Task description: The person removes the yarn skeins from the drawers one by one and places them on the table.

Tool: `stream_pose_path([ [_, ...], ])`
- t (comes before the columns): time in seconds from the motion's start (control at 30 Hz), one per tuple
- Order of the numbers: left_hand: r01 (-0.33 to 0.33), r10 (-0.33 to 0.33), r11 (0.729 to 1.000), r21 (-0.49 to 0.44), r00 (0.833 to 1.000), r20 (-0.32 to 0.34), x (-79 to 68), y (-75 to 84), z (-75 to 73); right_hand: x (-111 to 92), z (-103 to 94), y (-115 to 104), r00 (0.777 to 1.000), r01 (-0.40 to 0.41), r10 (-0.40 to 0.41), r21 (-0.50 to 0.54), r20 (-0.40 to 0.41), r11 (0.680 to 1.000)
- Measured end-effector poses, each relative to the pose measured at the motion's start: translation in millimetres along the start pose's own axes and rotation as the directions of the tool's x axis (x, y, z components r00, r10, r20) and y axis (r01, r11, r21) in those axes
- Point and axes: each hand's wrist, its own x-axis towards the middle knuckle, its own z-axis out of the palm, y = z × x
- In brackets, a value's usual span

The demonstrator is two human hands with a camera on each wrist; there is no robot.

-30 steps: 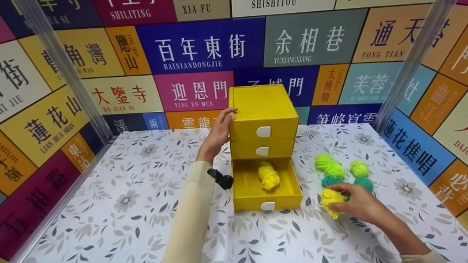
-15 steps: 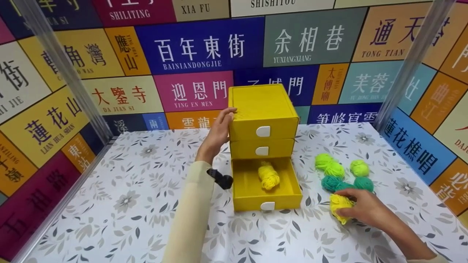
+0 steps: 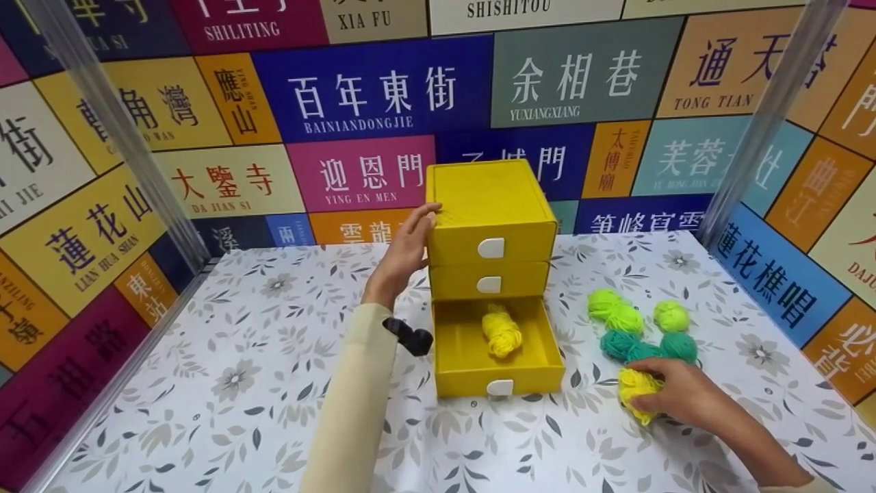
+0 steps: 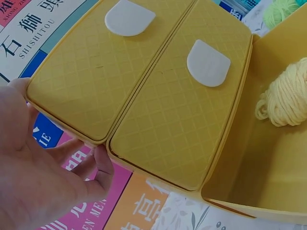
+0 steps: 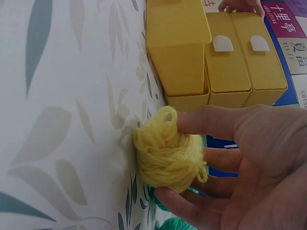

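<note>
My right hand holds a yellow ball of yarn between thumb and fingers, low over the table and just in front of the green balls. Loose loops show on this ball in the right wrist view. A yellow three-drawer box stands in the middle. Its bottom drawer is pulled out, with another yellow yarn ball lying inside. My left hand rests against the box's left side, its fingertips at the top edge. The upper two drawers, with white tabs, are closed.
Right of the box lie bright green yarn balls, a lone lime ball and several dark green balls. A leaf-patterned cloth covers the table. Sign-printed panels and clear corner posts stand around it.
My right hand has shifted slightly right and toward me with the yellow yarn ball, uncovering more of the dark green balls. The left hand and the box stay where they were.
</note>
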Motion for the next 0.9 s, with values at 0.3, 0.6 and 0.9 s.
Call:
stream_pose_path([
  [0.3,0.015,-0.013,0.999,0.036,0.999,-0.043,-5.6,7.6,-3.7,-1,-1.5,-7,1.0,-0.013,0.014,-0.013,0.008,1.0],
  [0.6,0.033,-0.031,0.999,0.03,0.997,-0.069,-8.0,10.1,-1.6,-2,-8.6,-27,0.997,-0.053,0.054,0.022,-0.047,0.998],
  [0.9,0.064,-0.064,0.998,0.002,0.993,-0.096,-9.0,15.3,1.3,6,-6.5,-72,0.996,-0.006,0.012,0.067,-0.086,0.998],
])
